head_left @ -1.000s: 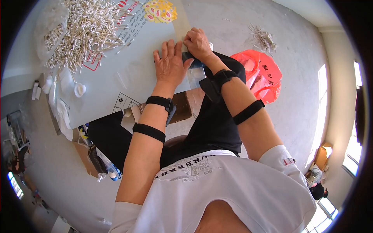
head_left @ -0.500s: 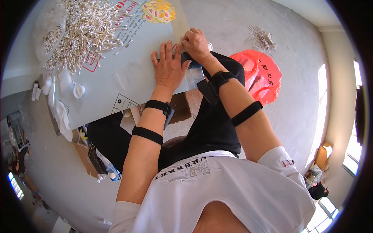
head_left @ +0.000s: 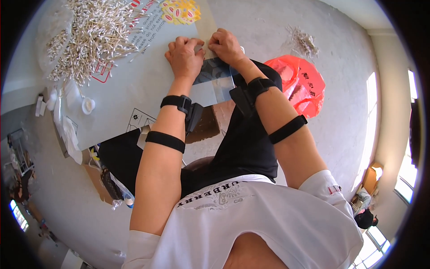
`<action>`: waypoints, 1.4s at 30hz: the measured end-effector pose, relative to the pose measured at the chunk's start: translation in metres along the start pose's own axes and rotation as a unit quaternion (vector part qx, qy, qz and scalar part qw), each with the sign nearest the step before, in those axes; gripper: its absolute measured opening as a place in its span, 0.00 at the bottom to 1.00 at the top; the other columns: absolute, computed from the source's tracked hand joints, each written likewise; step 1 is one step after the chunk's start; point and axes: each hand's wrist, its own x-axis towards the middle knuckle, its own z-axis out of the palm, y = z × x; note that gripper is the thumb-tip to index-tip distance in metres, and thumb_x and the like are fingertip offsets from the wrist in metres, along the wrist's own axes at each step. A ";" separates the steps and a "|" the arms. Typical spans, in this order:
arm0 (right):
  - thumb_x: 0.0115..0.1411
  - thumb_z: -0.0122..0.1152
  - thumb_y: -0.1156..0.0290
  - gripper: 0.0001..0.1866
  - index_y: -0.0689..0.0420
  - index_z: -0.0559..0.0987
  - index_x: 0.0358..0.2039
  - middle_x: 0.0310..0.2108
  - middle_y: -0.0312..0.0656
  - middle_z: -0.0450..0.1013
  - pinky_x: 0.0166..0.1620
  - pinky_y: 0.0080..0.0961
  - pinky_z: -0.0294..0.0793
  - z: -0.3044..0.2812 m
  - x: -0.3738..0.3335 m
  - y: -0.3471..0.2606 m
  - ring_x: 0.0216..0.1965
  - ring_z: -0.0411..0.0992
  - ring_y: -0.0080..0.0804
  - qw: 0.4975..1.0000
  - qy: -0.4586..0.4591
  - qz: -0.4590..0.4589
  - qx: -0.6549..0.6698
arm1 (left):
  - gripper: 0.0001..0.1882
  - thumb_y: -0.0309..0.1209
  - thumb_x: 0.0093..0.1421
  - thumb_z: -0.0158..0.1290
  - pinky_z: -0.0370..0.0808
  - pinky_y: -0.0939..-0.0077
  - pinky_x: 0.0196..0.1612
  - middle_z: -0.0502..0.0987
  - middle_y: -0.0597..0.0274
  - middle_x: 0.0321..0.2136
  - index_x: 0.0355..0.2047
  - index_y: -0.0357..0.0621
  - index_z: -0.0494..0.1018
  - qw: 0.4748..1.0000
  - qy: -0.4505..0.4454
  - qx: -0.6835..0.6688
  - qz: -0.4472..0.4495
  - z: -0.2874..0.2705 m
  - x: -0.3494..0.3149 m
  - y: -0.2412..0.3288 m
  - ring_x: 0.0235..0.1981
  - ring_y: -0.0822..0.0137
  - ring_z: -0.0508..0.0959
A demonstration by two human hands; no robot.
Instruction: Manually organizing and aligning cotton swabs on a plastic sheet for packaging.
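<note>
Head view: my left hand [head_left: 186, 58] and right hand [head_left: 226, 46] sit side by side over the right part of the table [head_left: 116, 123], knuckles up, with a narrow gap between the fingertips. The clear sheet with a dark pattern [head_left: 214, 71] lies on the tabletop on my body's side of those fingers, between my wrists. The dark band's long side slants from lower left to upper right; my hands cover the sheet's far end, so I cannot tell its full length. Its left side is just beside my left wrist, its right side near my right one; neither hand is clearly nearer. My left fingers are bent, thumb close to forefinger; my right fingers are curled in tightly. I cannot tell whether either grip pinches anything.
</note>
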 end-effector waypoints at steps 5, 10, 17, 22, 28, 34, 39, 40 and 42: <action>0.42 0.59 0.74 0.02 0.58 0.76 0.17 0.24 0.46 0.71 0.37 0.38 0.70 -0.005 0.002 0.001 0.32 0.70 0.48 0.999 -0.043 0.003 0.002 | 0.07 0.33 0.44 0.61 0.58 0.60 0.52 0.72 0.66 0.40 0.27 0.59 0.80 0.993 -0.079 0.030 -0.079 -0.006 0.019 0.013 0.48 0.58 0.66; 0.44 0.57 0.74 0.03 0.59 0.76 0.17 0.25 0.47 0.71 0.37 0.39 0.70 -0.005 0.000 0.005 0.32 0.70 0.49 0.999 -0.026 -0.032 -0.029 | 0.05 0.28 0.45 0.54 0.57 0.62 0.51 0.72 0.61 0.39 0.22 0.54 0.79 0.991 -0.083 0.024 -0.102 -0.006 0.020 0.021 0.47 0.56 0.65; 0.45 0.55 0.74 0.03 0.58 0.75 0.18 0.25 0.48 0.71 0.40 0.39 0.68 0.000 -0.004 0.002 0.33 0.69 0.49 0.996 0.004 -0.067 -0.053 | 0.03 0.30 0.43 0.58 0.58 0.60 0.51 0.72 0.63 0.39 0.21 0.54 0.79 0.992 -0.066 0.029 -0.105 -0.002 0.020 0.015 0.47 0.56 0.66; 0.46 0.53 0.74 0.04 0.58 0.75 0.19 0.26 0.48 0.72 0.43 0.38 0.67 0.003 -0.006 0.000 0.34 0.68 0.49 0.996 0.024 -0.059 -0.064 | 0.06 0.28 0.45 0.53 0.56 0.62 0.50 0.72 0.63 0.39 0.21 0.54 0.79 0.993 -0.057 0.022 -0.098 -0.002 0.018 0.014 0.46 0.56 0.65; 0.51 0.57 0.72 0.06 0.62 0.77 0.25 0.26 0.50 0.74 0.35 0.34 0.71 -0.014 -0.009 0.010 0.30 0.72 0.46 0.981 0.044 0.185 0.045 | 0.06 0.27 0.43 0.54 0.57 0.62 0.49 0.72 0.64 0.37 0.20 0.54 0.78 0.995 -0.050 0.011 -0.086 0.000 0.018 0.012 0.46 0.57 0.65; 0.53 0.60 0.72 0.07 0.64 0.76 0.28 0.23 0.46 0.74 0.32 0.29 0.71 -0.028 -0.029 0.002 0.25 0.71 0.35 0.977 0.057 0.179 0.098 | 0.05 0.32 0.41 0.60 0.56 0.64 0.50 0.71 0.65 0.39 0.22 0.54 0.77 0.994 -0.074 0.018 -0.074 -0.006 0.015 0.006 0.47 0.58 0.64; 0.54 0.60 0.71 0.08 0.64 0.76 0.28 0.23 0.47 0.74 0.32 0.28 0.71 -0.032 -0.040 0.003 0.26 0.71 0.31 0.963 0.134 0.196 0.128 | 0.20 0.47 0.36 0.68 0.57 0.64 0.51 0.69 0.64 0.39 0.26 0.52 0.76 0.993 -0.086 0.055 -0.056 -0.009 0.015 0.018 0.46 0.59 0.64; 0.54 0.60 0.70 0.09 0.64 0.76 0.29 0.24 0.47 0.74 0.33 0.28 0.71 -0.032 -0.042 0.001 0.27 0.72 0.33 0.964 0.126 0.204 0.117 | 0.20 0.47 0.36 0.68 0.57 0.64 0.51 0.69 0.64 0.39 0.26 0.52 0.76 0.993 -0.087 0.056 -0.057 -0.008 0.016 0.018 0.46 0.59 0.64; 0.54 0.60 0.70 0.09 0.65 0.76 0.30 0.25 0.47 0.74 0.33 0.29 0.71 -0.033 -0.046 -0.006 0.27 0.72 0.34 0.964 0.118 0.214 0.105 | 0.21 0.48 0.36 0.68 0.57 0.63 0.50 0.69 0.63 0.37 0.25 0.50 0.76 0.994 -0.061 0.066 -0.068 -0.004 0.019 0.017 0.45 0.58 0.65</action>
